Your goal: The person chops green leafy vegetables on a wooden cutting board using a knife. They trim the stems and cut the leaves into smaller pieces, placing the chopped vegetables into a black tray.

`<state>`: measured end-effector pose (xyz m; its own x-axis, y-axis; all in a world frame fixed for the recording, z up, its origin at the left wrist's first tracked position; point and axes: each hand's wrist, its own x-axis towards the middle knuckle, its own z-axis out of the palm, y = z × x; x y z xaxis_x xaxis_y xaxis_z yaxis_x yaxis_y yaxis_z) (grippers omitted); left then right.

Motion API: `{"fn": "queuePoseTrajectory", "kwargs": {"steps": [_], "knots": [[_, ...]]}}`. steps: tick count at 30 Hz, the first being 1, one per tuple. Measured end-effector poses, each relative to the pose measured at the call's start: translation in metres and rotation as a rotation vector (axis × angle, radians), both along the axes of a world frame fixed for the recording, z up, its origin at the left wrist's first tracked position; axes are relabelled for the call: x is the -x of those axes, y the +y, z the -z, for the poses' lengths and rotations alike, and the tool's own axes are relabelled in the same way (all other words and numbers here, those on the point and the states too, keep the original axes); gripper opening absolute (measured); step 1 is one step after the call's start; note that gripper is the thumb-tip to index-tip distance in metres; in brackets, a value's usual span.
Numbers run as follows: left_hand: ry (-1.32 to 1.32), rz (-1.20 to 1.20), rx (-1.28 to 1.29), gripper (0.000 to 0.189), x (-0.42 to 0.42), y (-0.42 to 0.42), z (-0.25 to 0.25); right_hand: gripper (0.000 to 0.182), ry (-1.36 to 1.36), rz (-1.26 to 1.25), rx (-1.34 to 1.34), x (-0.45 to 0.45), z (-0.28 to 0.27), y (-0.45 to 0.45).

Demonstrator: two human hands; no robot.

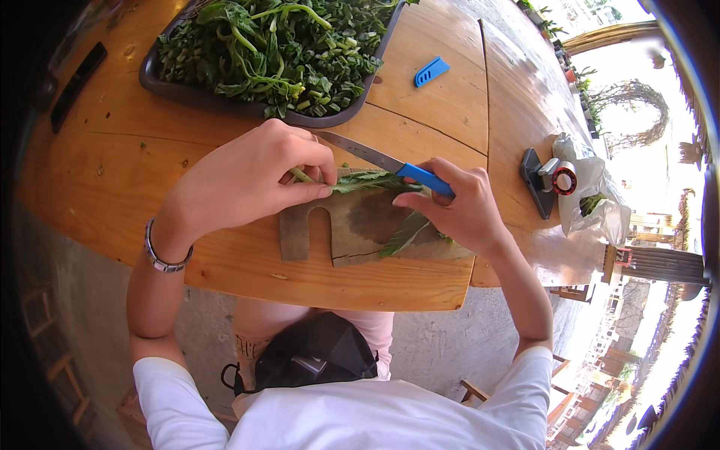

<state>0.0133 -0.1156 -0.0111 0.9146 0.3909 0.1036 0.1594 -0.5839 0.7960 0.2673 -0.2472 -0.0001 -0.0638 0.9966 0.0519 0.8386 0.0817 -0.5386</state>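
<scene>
Pinched between the thumb and fingers of my left hand [264, 174] is the pale stem of a leafy green [368, 181]. Its leaf stretches right, over the worn wooden cutting board [365, 225]. My right hand [461, 202] grips a knife by its blue handle [426, 179]. The steel blade [360, 152] points up and left, above the leaf and away from the board's surface. Another loose green leaf [406, 233] lies on the board below my right hand. Part of that leaf is hidden by the hand.
A dark plastic tray [332, 119] heaped with chopped greens [270, 56] stands beyond the board. A blue blade sheath [431, 71] lies to its right. Farther right are a phone [536, 183] with a clip-on device and a plastic bag [604, 197]. The table's front edge [337, 301] is near my lap.
</scene>
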Motion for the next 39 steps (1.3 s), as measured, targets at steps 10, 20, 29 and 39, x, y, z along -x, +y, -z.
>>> {"fn": "queuePoseTrajectory", "kwargs": {"steps": [10,20,29,39], "knots": [[-0.038,0.047,-0.005,0.011,-0.001,0.0,0.0,0.015,0.063,-0.004,0.263,-0.009,-0.019,-0.014],[-0.005,-0.017,0.032,0.01,0.001,0.002,0.0,0.054,-0.091,-0.332,-0.026,-0.042,-0.025,-0.031],[0.013,-0.025,0.044,0.012,0.001,0.002,0.0,0.062,-0.184,-0.426,-0.09,-0.039,-0.015,-0.032],[-0.008,-0.014,0.037,0.011,0.0,0.003,0.003,0.065,-0.11,-0.36,-0.079,-0.047,0.002,-0.029]]}}
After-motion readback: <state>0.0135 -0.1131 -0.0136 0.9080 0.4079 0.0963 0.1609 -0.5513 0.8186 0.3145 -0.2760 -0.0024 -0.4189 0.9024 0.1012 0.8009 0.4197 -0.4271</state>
